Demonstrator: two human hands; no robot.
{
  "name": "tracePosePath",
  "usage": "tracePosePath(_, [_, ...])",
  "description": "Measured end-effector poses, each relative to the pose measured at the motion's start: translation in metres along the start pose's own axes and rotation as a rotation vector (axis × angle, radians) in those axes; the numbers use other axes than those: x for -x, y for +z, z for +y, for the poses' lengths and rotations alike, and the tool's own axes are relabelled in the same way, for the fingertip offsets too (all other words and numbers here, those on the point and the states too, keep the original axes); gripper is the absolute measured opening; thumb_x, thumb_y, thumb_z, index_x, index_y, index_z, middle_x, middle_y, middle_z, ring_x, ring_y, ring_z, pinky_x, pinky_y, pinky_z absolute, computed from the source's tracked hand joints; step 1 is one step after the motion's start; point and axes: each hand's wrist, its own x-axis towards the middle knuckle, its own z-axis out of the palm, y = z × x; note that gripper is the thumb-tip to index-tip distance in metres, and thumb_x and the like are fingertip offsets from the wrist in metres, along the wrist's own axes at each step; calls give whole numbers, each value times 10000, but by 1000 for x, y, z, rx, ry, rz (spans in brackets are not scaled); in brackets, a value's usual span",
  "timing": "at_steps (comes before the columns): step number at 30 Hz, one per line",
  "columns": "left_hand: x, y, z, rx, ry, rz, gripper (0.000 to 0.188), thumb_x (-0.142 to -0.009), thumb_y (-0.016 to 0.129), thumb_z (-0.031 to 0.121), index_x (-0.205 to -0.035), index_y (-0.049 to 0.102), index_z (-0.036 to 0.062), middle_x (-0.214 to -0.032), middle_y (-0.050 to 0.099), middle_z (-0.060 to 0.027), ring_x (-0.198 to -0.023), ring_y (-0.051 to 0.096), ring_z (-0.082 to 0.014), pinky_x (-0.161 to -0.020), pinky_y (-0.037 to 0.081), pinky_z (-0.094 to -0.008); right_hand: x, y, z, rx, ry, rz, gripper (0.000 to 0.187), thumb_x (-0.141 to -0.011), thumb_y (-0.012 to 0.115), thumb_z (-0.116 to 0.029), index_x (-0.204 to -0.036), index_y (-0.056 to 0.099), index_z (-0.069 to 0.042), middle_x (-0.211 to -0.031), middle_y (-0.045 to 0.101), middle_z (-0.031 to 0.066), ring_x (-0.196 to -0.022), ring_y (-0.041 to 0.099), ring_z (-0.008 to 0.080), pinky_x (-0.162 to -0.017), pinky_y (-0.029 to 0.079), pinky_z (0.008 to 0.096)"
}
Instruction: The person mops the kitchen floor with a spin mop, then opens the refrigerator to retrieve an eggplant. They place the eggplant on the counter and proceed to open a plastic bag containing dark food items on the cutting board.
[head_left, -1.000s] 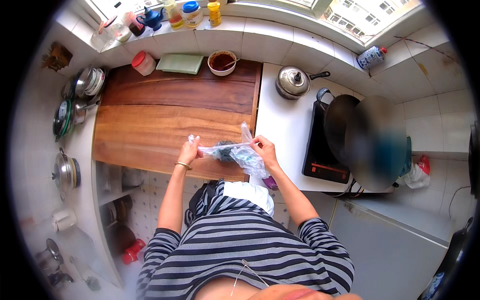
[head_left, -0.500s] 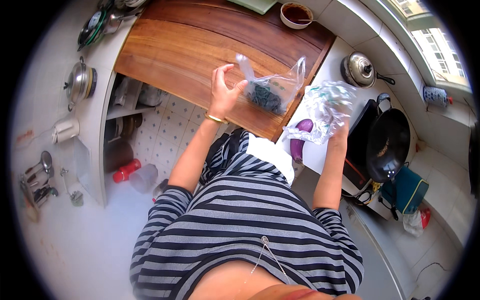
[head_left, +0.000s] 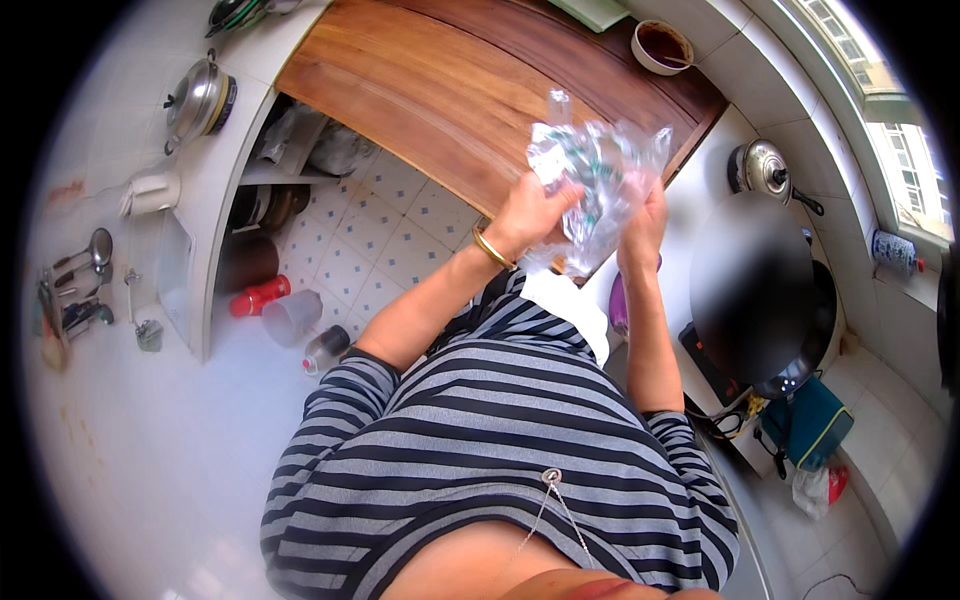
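A crumpled clear plastic bag point(head_left: 598, 170) with green print is up in front of me, over the wooden table's near right edge. My left hand point(head_left: 540, 212) grips it at its left side, the thumb lying across the plastic. On the bag's right side my right hand point(head_left: 644, 228) is closed on it, its fingertips partly hidden by the film. A purple eggplant point(head_left: 619, 305) lies on the white counter just below my right wrist, half covered by my forearm. The second clear bag, which had dark contents, is mostly hidden behind the held one.
A white bowl of dark red sauce point(head_left: 662, 46) stands at the far right of the wooden table point(head_left: 420, 75). Along the right are a lidded pan point(head_left: 762, 166) and a black wok point(head_left: 822, 320), partly covered by a blurred patch. A lidded pot point(head_left: 197, 102) stands at left.
My right hand has brought the printed bag left over the table, and my left hand has moved onto it. The view has shifted, and the second bag is now mostly hidden.
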Motion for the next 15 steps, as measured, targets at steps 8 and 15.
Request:
tracePosePath(8, [6,-20,23,65,33,111,154,-836,538,126,-937,541,10,-796,551,1,-729,494,-62,-629,421,-212,13,15,-1,412,-76,-194,317,-797,559,-208,-1046,526,-16,-984,563,112,-912,535,182,-798,404,301])
tracePosePath(15, [22,-62,45,611,-32,52,144,-870,486,161,-937,525,41,-854,552,-2,-757,528,-94,-692,439,-238,-28,-62,2,-1182,203,-499,293,-853,414,-212,-971,533,29,-969,571,158,-897,553,267,-826,438,407])
